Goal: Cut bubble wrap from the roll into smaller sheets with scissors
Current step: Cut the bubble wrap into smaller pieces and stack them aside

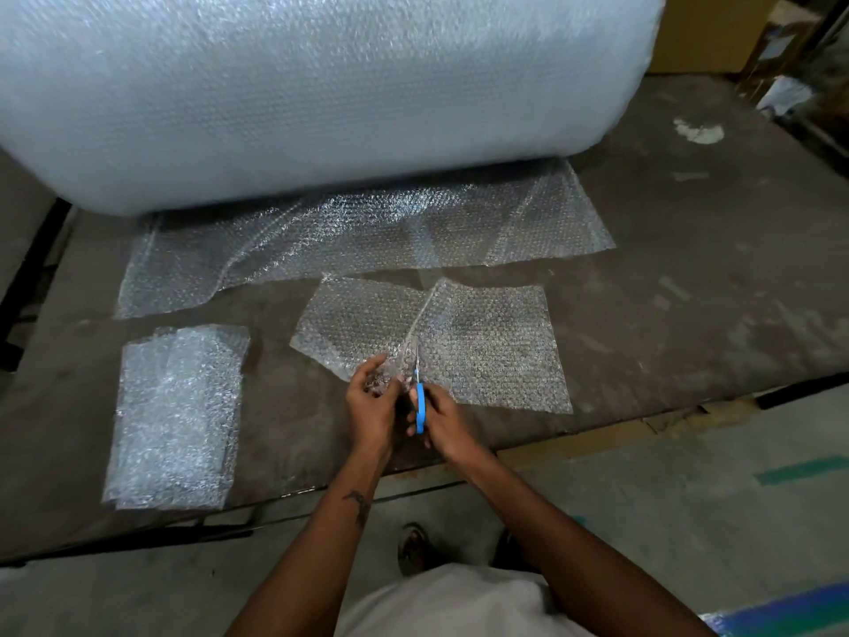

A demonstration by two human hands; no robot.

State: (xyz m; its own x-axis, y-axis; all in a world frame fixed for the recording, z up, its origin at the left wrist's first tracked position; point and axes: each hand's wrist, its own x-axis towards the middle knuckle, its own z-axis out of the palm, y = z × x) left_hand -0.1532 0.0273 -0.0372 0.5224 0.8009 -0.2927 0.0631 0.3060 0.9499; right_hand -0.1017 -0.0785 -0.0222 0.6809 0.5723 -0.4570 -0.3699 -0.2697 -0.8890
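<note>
A huge bubble wrap roll (298,85) lies across the back of the worn table (689,278), with a loose length (349,236) unrolled in front of it. Nearer me lies a cut sheet (496,347), creased up its middle. My left hand (372,402) pinches the sheet's near edge by the crease. My right hand (441,420) grips blue-handled scissors (419,402), whose blades point away from me into the sheet's edge right beside my left fingers.
A stack of cut sheets (177,416) sits at the table's front left. Cardboard boxes (716,34) stand at the back right. The table's front edge (597,443) runs just under my wrists, with concrete floor and my foot (413,549) below.
</note>
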